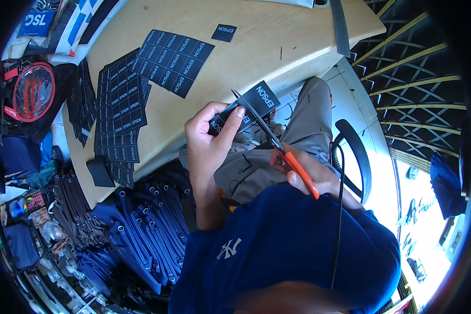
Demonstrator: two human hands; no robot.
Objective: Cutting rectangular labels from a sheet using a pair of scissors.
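My left hand (210,137) pinches a small strip of black printed labels (267,93) between thumb and fingertips, above my lap near the table's edge. In my right hand (311,168) are scissors with orange handles (301,175). Their blades lie across the strip beside my left thumb, the tips reaching past its far edge. Part of the strip is hidden behind the blades and thumb. A single cut label (224,33) lies apart on the table, and a larger sheet of the same labels (179,60) rests to the left of it.
More label sheets (121,99) overlap on the left of the wooden table (256,57). A dark strap (340,29) hangs over its right end. Below on the left hang many blue straps (152,235) with metal rings. A black chair armrest (358,162) stands to my right.
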